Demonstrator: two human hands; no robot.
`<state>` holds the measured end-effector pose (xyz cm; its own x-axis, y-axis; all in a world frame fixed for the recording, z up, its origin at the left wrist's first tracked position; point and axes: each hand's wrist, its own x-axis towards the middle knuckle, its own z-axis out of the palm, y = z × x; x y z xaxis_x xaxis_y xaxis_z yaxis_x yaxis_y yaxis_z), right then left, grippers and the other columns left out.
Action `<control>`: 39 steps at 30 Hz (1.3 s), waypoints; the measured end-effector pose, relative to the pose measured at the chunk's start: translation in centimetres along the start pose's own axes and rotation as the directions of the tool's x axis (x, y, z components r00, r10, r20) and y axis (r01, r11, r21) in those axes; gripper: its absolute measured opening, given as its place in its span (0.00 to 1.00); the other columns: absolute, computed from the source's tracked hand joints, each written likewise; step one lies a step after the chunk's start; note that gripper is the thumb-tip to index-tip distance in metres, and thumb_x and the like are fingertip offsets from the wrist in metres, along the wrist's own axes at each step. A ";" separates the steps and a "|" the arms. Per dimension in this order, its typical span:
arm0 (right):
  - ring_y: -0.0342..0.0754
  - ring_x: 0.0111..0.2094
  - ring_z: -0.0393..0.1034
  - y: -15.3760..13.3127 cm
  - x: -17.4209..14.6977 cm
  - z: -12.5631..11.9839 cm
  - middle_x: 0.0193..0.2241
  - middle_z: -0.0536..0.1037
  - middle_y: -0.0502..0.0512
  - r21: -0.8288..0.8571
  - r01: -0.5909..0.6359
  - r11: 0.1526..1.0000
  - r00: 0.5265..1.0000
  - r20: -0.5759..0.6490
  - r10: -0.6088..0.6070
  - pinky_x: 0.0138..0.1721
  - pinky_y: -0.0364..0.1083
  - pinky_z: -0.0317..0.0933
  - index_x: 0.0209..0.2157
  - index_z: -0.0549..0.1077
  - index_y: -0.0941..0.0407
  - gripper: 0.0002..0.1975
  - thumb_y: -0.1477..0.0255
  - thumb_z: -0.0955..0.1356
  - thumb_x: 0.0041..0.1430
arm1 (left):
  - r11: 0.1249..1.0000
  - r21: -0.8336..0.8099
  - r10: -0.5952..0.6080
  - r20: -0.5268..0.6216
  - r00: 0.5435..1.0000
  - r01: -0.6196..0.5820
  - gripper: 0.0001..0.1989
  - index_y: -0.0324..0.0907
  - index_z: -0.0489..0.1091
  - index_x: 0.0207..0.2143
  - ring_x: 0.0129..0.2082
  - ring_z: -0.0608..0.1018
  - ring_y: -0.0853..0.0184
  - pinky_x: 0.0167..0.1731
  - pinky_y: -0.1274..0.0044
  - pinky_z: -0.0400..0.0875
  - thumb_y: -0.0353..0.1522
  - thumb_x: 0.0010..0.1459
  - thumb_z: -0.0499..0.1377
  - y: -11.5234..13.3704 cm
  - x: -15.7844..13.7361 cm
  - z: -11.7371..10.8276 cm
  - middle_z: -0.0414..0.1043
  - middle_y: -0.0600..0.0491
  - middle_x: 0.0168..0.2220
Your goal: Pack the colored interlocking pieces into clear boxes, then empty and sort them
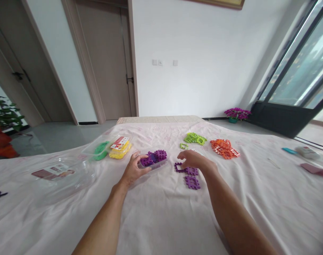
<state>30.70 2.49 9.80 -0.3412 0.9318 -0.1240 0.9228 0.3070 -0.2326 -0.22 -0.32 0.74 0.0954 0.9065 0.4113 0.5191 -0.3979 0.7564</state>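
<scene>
My left hand [132, 169] grips the left end of a small clear plastic container [157, 165], thumb along the near side and fingers at the far side. Purple notched plastic building pieces [160, 154] fill it, with a darker blue-violet one among them. To the right, my right hand [193, 160] hovers low with thumb and index finger apart, over a purple square frame piece [178, 167]; whether they touch it I cannot tell. Partly under this hand lies another purple piece [192, 171], and a further purple square [192, 182] lies nearer me.
Light-green pieces [195, 138] and orange pieces [223, 148] lie heaped at the right. At the left stand clear boxes with green pieces [101, 150] and yellow pieces [120, 152], plus a large clear container [62, 179]. A blue item [289, 151] lies far right on the pale cloth [161, 219].
</scene>
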 end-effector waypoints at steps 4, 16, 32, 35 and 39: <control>0.55 0.46 0.72 -0.4 0.5 1.5 0.44 0.79 0.55 -0.099 0.066 0.993 0.994 0.092 -0.057 0.42 0.45 0.62 0.45 0.78 0.52 0.28 0.70 0.77 0.37 | 1.000 0.000 0.014 -0.005 1.000 -0.014 0.26 0.44 0.73 0.48 0.65 0.59 0.52 0.64 0.61 0.54 0.39 0.45 0.69 -0.1 0.1 0.0 0.59 0.44 0.59; 0.47 0.33 0.74 -1.2 0.6 1.2 0.34 0.82 0.51 0.034 0.147 0.989 0.984 0.096 -0.150 0.32 0.41 0.59 0.40 0.80 0.52 0.15 0.73 0.66 0.51 | 0.999 -0.032 0.025 -0.005 1.000 -0.025 0.29 0.45 0.72 0.51 0.66 0.58 0.51 0.64 0.61 0.53 0.41 0.46 0.70 -1.0 0.1 0.3 0.57 0.44 0.61; 0.57 0.46 0.72 -3.1 -0.1 2.1 0.45 0.75 0.60 -0.199 0.092 0.976 0.994 0.073 -0.079 0.42 0.47 0.61 0.49 0.75 0.53 0.27 0.68 0.74 0.44 | 0.986 -0.165 0.007 -0.021 1.000 -0.010 0.41 0.46 0.60 0.60 0.61 0.65 0.54 0.62 0.61 0.58 0.37 0.44 0.70 -1.2 0.0 0.4 0.59 0.45 0.62; 0.57 0.47 0.71 -2.3 0.1 1.6 0.44 0.75 0.61 -0.209 0.072 0.975 0.997 0.044 -0.064 0.44 0.47 0.60 0.48 0.75 0.55 0.25 0.70 0.73 0.44 | 0.983 -0.181 -0.001 -0.007 1.000 0.000 0.42 0.47 0.59 0.61 0.61 0.65 0.53 0.61 0.61 0.59 0.38 0.44 0.70 -1.0 0.0 0.3 0.58 0.45 0.62; 0.56 0.47 0.70 -1.8 0.0 0.2 0.45 0.74 0.62 -0.145 -0.003 0.989 0.987 -0.161 -0.021 0.44 0.47 0.59 0.51 0.71 0.58 0.26 0.71 0.72 0.47 | 0.982 -0.188 -0.010 0.031 0.999 0.016 0.45 0.46 0.56 0.63 0.61 0.65 0.53 0.61 0.62 0.61 0.40 0.45 0.70 -0.5 -0.2 0.2 0.57 0.44 0.63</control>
<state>28.96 1.85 9.99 -0.3269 0.9443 0.0378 0.9401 0.3290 -0.0896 -0.29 -0.23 0.17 0.1165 0.9143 0.3878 0.3514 -0.4032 0.8449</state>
